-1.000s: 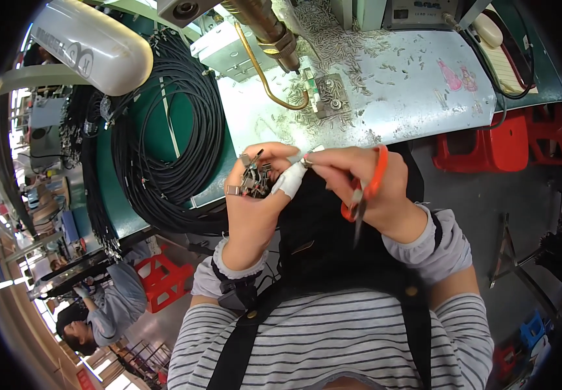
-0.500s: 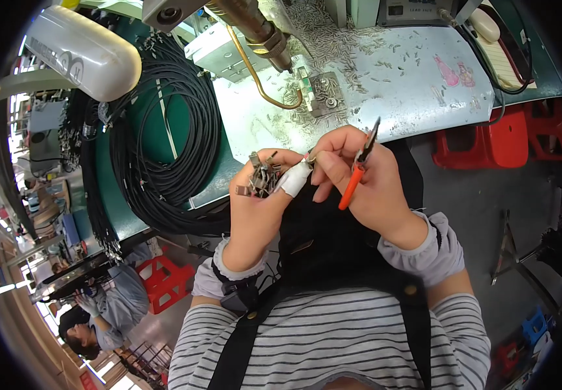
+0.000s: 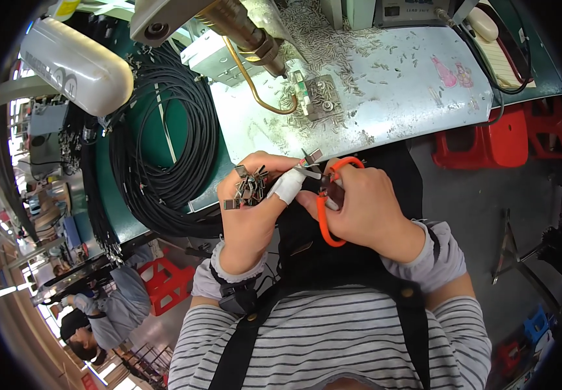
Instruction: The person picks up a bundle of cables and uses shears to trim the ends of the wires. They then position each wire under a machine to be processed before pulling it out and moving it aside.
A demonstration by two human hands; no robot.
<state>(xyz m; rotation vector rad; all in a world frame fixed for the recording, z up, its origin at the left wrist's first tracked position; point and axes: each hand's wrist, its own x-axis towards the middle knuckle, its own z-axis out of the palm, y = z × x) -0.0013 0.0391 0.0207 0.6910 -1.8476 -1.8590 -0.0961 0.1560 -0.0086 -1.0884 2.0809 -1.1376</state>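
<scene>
My left hand (image 3: 245, 227), its thumb wrapped in white tape (image 3: 288, 186), is closed around a bunch of small metal connectors (image 3: 250, 187). Between thumb and forefinger it pinches a single metal connector (image 3: 313, 156) with short thin wire ends. My right hand (image 3: 379, 209) grips orange-handled snips (image 3: 323, 211), the handles spread apart. The jaws point left and meet the wire ends beside the pinched connector; whether they touch cannot be made out. Both hands are over my black apron, just in front of the bench edge.
A metal press head (image 3: 264, 51) hangs above a small fixture (image 3: 320, 97) on the pale worktop (image 3: 411, 97). Many small metal pieces (image 3: 323, 39) lie scattered there. Coiled black cables (image 3: 212, 140) cover the left side. Red stools (image 3: 482, 144) stand right; another person (image 3: 121, 302) sits left.
The snips have swung from pointing up and away inside my right hand to pointing left at the pinched connector, with their handles now apart. That connector shows more clearly above my left fingertips.
</scene>
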